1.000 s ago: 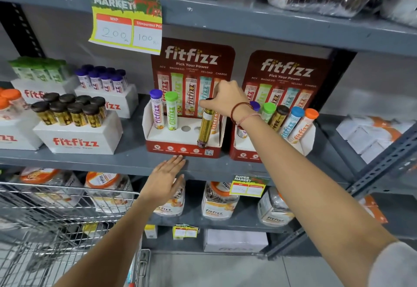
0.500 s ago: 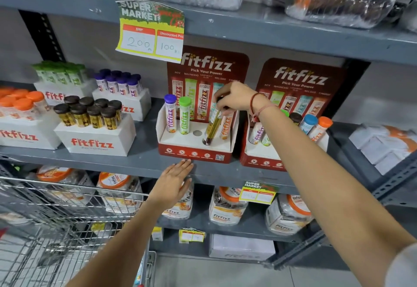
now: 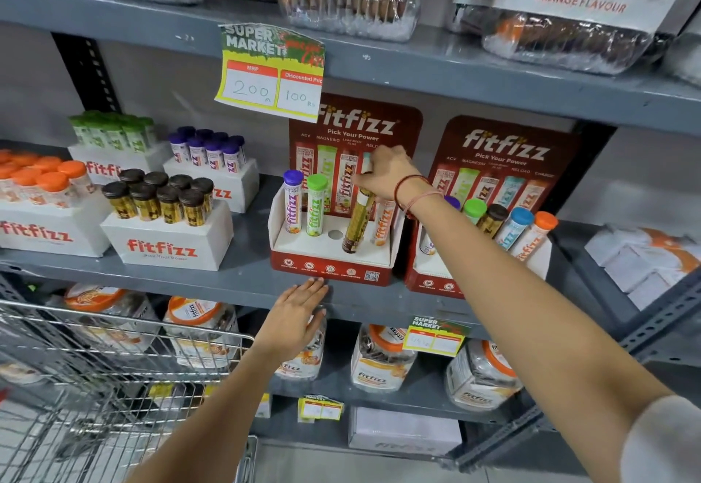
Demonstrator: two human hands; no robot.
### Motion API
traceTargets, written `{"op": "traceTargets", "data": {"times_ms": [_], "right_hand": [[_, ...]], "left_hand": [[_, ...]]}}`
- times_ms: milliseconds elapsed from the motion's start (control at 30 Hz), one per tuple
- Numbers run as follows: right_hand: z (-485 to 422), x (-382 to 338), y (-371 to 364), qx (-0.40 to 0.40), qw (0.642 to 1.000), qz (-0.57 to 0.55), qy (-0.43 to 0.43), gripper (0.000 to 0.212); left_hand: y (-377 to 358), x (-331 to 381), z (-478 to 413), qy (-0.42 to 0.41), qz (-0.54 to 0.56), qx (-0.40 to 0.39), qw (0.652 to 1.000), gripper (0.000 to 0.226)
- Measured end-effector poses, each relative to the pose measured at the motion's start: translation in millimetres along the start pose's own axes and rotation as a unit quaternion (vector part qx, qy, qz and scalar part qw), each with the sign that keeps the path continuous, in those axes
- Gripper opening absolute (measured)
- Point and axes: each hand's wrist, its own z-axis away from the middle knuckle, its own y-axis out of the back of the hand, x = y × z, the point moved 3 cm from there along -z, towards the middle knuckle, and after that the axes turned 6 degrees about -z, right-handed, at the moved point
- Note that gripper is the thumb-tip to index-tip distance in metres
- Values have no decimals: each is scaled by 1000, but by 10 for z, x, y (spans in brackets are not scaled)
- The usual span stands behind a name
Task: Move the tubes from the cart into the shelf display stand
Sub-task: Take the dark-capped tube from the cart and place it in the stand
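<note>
Head view, the only one. Right hand (image 3: 383, 175) pinches the top of a gold-and-brown cylindrical tube (image 3: 356, 222), fingers closed round its cap end; the tube leans a little, its foot down in the fourth hole of the red-and-white cardboard display stand (image 3: 330, 270) on the grey metal shelf (image 3: 235, 277). Whether it sits fully home, cannot tell. Left hand (image 3: 294, 317) lies flat and open, holding nothing, fingertips on the shelf edge just below the stand's front. In the stand: a purple-capped white tube (image 3: 293, 202) and a green-capped white tube (image 3: 316, 205) upright at the left, then one empty round hole (image 3: 335, 234), then the gold tube, then an orange-printed white tube (image 3: 383, 222) at the far right, its cap hidden by the wrist. Judgement: four of five slots taken, one left. Wire shopping cart (image 3: 125, 380) at lower left; any tubes left inside it are not discernible. The neighbouring red stand (image 3: 436, 281) looks full.
</note>
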Motion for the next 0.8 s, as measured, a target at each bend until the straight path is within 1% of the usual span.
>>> {"op": "traceTargets", "data": {"times_ms": [33,67,167,233,300,367,467,567,600,667,767,800], "right_hand": [[-23,-1,-20,-9,1000,-6,-6,28],[-37,1,-35,-14,1000,-17,-8,27],[-67,21,-61,-16,995,-97,-24,27],[-86,22,-64,-31,988,-147,-39,31],[-75,-12,-57,-63,982,-172,-54,35],[-62,-41,-57,-77,980,-172,-65,35],[-71,-48,-65,-44,986,-144,-68,31],[-72,-38,-110,-24,992,-106,-63,9],[-83,-27,-129,-17,993,-101,-61,10],[-110,7,-162,1,990,-122,-67,20],[-138,14,-179,11,986,-150,-71,16],[-146,13,-180,9,986,-152,-72,17]], "left_hand": [[-3,2,1,3,-2,0,1000,46],[-5,3,3,5,-3,-1,1000,46],[-4,2,-2,3,-3,-2,1000,46],[1,4,-4,3,3,2,1000,46],[1,4,1,3,5,4,1000,46],[-9,-5,4,0,3,5,1000,46],[-14,-24,3,-6,2,1,1000,47],[-24,-47,-1,-10,-2,-5,1000,47],[-25,-47,0,-10,-3,-5,1000,48],[-21,-44,0,-12,-6,-6,1000,48],[-14,-40,-3,-12,-5,-10,1000,48],[-11,-38,-3,-12,-4,-13,1000,48]]}}
